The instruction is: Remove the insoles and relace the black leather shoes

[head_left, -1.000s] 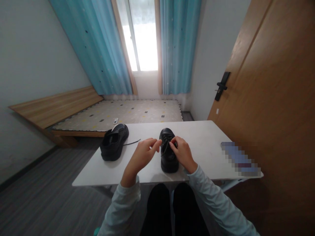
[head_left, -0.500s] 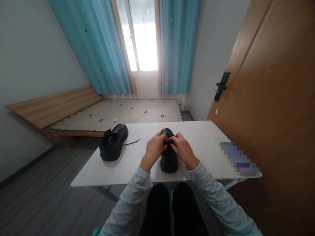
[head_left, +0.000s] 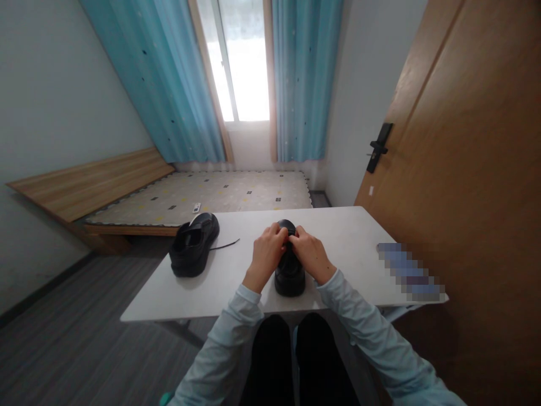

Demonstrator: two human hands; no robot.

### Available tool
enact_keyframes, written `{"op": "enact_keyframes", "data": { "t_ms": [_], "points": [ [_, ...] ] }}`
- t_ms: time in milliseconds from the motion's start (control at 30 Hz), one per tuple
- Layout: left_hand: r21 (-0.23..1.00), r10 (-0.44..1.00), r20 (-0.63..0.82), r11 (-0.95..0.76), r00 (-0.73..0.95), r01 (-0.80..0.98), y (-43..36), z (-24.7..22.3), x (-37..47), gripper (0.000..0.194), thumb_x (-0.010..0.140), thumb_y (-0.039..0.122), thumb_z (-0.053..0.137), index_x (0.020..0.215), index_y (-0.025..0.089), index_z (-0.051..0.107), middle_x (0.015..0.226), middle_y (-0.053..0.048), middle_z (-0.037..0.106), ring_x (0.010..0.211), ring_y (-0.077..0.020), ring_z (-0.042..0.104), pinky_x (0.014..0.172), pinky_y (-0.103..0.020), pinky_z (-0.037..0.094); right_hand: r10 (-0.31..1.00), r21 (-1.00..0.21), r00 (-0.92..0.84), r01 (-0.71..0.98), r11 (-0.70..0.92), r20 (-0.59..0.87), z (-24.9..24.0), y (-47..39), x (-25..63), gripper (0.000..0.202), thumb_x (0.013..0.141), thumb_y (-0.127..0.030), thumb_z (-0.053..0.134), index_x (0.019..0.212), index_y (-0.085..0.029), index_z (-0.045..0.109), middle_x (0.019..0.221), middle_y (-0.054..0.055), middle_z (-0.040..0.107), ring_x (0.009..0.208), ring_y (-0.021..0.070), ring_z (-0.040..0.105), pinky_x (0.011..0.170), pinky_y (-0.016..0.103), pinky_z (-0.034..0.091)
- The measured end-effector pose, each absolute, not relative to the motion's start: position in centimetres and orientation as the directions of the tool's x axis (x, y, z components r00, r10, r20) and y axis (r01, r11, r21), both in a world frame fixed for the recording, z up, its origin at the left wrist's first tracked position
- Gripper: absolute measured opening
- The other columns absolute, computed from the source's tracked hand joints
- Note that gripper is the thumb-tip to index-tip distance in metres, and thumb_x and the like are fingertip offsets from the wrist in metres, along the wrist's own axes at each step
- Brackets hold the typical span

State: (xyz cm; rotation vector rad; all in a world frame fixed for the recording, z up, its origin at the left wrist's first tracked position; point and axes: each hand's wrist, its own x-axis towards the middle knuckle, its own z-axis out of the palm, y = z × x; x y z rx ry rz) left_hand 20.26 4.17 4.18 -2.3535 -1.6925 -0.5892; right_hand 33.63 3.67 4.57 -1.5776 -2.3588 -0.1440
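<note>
A black shoe [head_left: 289,282] stands on the white table [head_left: 236,293] in front of me, its toe pointing away and its heel toward me. My left hand [head_left: 269,247] is closed in a pinch over the shoe's instep from the left. From the right, my right hand [head_left: 309,251] pinches at the same spot, its fingertips close to those of the left. Both seem to grip the dark shoelace there, mostly hidden by the fingers. A second black shoe [head_left: 192,248] rests at the table's left, with a loose lace [head_left: 226,245] trailing right from it.
At the table's right edge lies a blurred bluish item [head_left: 408,270]. Beyond the table is a low bed [head_left: 236,189] with a small white object [head_left: 196,207] on it. A wooden door [head_left: 473,169] stands close on the right. My legs [head_left: 274,361] are below the near edge.
My fingers have closed in tighter over the instep, and my right hand has shifted slightly left and forward. Both shoes stay in place; the view has moved slightly.
</note>
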Motion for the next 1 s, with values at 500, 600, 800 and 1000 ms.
{"op": "enact_keyframes", "data": {
  "t_ms": [500,600,800,1000],
  "points": [
    [0.256,0.823,0.517,-0.41,0.235,0.875,4.5,2.9,19.9,0.014,0.079,0.016,0.056,0.092,0.023,0.056,0.094,-0.003,0.059,0.09,-0.0191,0.056,0.072,-0.029,0.046,0.875,-0.784,-0.238,0.39,0.484,0.421,2.6,5.6,36.4,0.003,0.081,-0.02,0.054,0.08,-0.02,0.051,0.083,0.002,0.054,0.074,0.0152,0.052,0.064,0.029,0.045],
    [0.358,0.82,0.534,-0.441,0.207,0.823,4.5,3.1,19.5,0.012,0.08,0.014,0.052,0.088,0.022,0.055,0.089,-0.002,0.059,0.084,-0.0169,0.057,0.071,-0.027,0.046,0.89,-0.882,-0.262,0.199,0.428,0.373,3.3,5.2,37.3,0.013,0.083,-0.032,0.055,0.081,-0.02,0.05,0.092,0.004,0.06,0.082,0.0164,0.057,0.065,0.029,0.048],
    [0.682,0.857,0.501,-0.479,0.125,0.553,5.2,3.4,17.7,0.015,0.075,0.012,0.05,0.087,0.019,0.055,0.088,-0.002,0.061,0.077,-0.0134,0.059,0.063,-0.024,0.048,0.886,-0.935,-0.337,0.046,0.352,0.317,4.7,4.8,39.5,0.021,0.081,-0.036,0.061,0.079,-0.019,0.05,0.079,0.005,0.07,0.08,0.0173,0.066,0.078,0.034,0.049],
    [0.924,0.92,0.377,-0.381,-0.103,-0.021,5.6,4.1,16.8,0.02,0.073,0.025,0.055,0.092,0.018,0.051,0.081,0.0,0.06,0.07,-0.0116,0.062,0.064,-0.024,0.051,0.913,-0.873,-0.251,0.296,0.388,0.32,3.7,6.0,39.8,0.02,0.08,-0.036,0.06,0.082,-0.017,0.058,0.066,0.001,0.064,0.062,0.0144,0.061,0.061,0.029,0.049]
  ]
}}
